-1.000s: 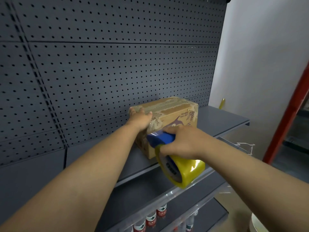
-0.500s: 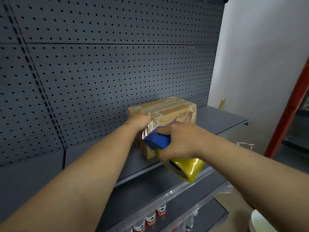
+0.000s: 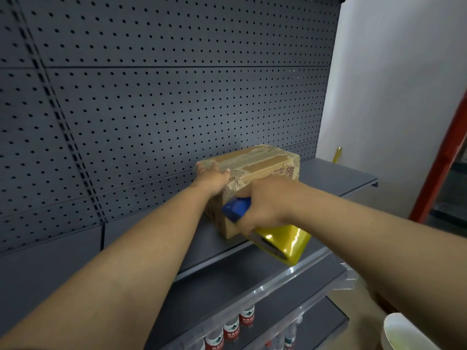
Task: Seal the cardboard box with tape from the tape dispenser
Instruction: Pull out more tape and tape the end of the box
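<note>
left hand (image 3: 213,179) flat on cardboard box (image 3: 255,173) | right hand (image 3: 265,203) clamped round tape dispenser (image 3: 267,233) | risk: box slides on shelf (image 3: 336,178), tape probably wrinkles

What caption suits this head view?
Left hand steadies box on shelf while right hand presses tape dispenser against it.

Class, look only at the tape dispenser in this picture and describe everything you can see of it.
The tape dispenser has a blue plastic handle and carries a glossy yellow roll of tape with a dark core. The right hand grips it, handle pointing left, roll tilted down to the right. It is held against the near end of the cardboard box on the shelf. Its blade is hidden.
</note>
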`<state>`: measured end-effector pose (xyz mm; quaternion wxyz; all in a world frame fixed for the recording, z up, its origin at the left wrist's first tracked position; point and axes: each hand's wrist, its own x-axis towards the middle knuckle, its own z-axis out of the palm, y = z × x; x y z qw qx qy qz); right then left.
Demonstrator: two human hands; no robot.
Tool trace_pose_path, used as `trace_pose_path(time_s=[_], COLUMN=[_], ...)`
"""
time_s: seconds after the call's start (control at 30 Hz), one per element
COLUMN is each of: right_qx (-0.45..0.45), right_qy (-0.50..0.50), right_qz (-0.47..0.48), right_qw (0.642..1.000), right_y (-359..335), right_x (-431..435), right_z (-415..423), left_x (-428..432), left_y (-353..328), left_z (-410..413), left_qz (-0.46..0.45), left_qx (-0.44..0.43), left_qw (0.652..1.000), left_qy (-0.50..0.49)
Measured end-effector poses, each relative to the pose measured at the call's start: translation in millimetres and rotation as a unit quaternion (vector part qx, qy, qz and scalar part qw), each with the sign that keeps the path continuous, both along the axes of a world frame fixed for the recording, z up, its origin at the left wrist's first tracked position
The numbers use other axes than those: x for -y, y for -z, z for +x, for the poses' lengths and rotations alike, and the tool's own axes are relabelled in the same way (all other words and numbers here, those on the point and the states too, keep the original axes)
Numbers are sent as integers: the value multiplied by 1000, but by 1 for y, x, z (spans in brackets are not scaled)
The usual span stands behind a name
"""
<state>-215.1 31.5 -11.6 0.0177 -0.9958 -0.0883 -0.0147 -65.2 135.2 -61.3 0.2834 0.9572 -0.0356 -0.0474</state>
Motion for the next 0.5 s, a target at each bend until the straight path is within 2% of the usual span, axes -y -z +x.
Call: trace_pose_path(time_s=[0.1,0.17,0.2,0.23,0.27,0.33,0.4,0.5], right_qx=[10,-87,-148,-172,-152,-37,4,5], right_qy=[9,-20,-30,-32,-21,24,64,101], right_qz=[-41,17,29,18,2,-5,46,129], right_qw=[999,996,988,985,988,999,997,986], right_y=[-1,8,19,33,45,56,46,24], right_x=[0,-10,-14,-14,-9,15,44,72], right_z=[-1,-1,-3,-5,-8,-10,-8,-5], left_x=[0,-2,-3,-3,-3,-3,-2,1], left_y=[0,0,0,-1,0,1,4,21], left_z=[1,2,1,1,1,2,3,-8], left_qz=[-4,-2,0,-3,-10,-29,-60,-145], left_qx=[-1,-2,-1,1,-1,3,36,180], left_qw=[1000,1000,1000,1000,1000,1000,998,973], left_qy=[4,5,4,5,5,3,0,2])
